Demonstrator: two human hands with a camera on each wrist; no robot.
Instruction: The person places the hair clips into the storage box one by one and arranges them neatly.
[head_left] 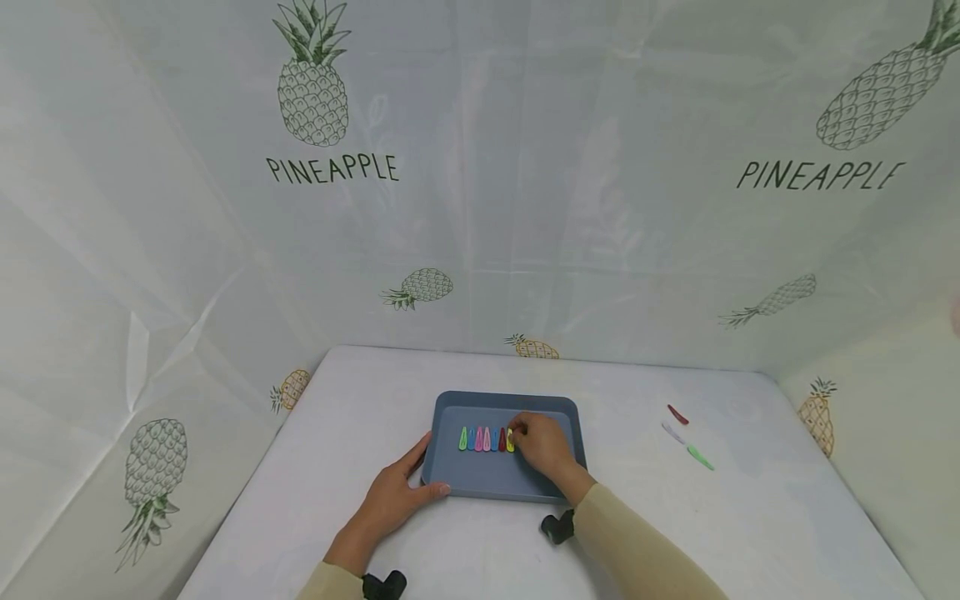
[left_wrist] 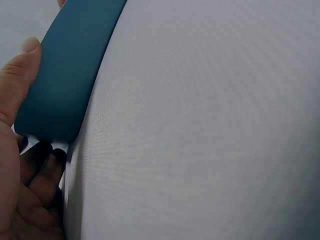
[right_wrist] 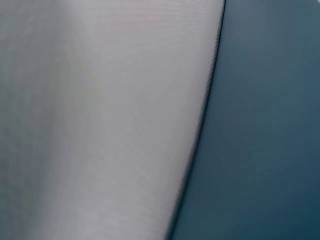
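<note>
Pinching yellow clip point(head_left: 511, 446) in right hand point(head_left: 546, 446), with fingers curled down, at right end of a hair clip row on grey-blue tray point(head_left: 480, 477). Lined up side by side, left to right before it: green clip point(head_left: 462, 440), blue clip point(head_left: 471, 440), magenta clip point(head_left: 479, 440), light pink clip point(head_left: 487, 440), second blue clip point(head_left: 494, 441), red clip point(head_left: 502, 440).

Steadying tray at near left corner with left hand point(head_left: 397, 497), spread wide, with thumb against near wall.

On white counter point(head_left: 765, 508), well right of tray: loose red clip point(head_left: 678, 415), pale lilac clip point(head_left: 674, 434), loose green clip point(head_left: 701, 457), last two end to end. Behind: pineapple-print sheet point(head_left: 562, 208).
</note>
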